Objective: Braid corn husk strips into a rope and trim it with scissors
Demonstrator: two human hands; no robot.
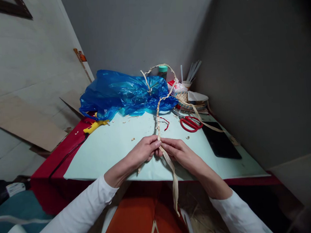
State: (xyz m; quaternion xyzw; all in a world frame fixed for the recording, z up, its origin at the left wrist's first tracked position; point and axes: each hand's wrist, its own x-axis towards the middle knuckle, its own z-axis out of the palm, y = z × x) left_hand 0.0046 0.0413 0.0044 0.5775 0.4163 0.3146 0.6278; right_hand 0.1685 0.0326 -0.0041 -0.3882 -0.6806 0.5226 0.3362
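A thin pale braid (158, 118) rises from my hands, runs back over the table and loops up over the blue bag. My left hand (146, 148) pinches the braid's near end between thumb and fingers. Touching it from the right, my right hand (179, 151) also grips the braid there. Below them a long loose pale strand (174, 181) hangs past the table's front edge. The undersides of my fingers are hidden.
A crumpled blue plastic bag (123, 92) fills the back of the pale-covered table (95, 161). Red-handled scissors (191, 124) and a black tablet (220, 141) lie right. A yellow corded tool (95, 126) is left. Behind are a basket (183, 97) and a green-lidded jar (162, 69).
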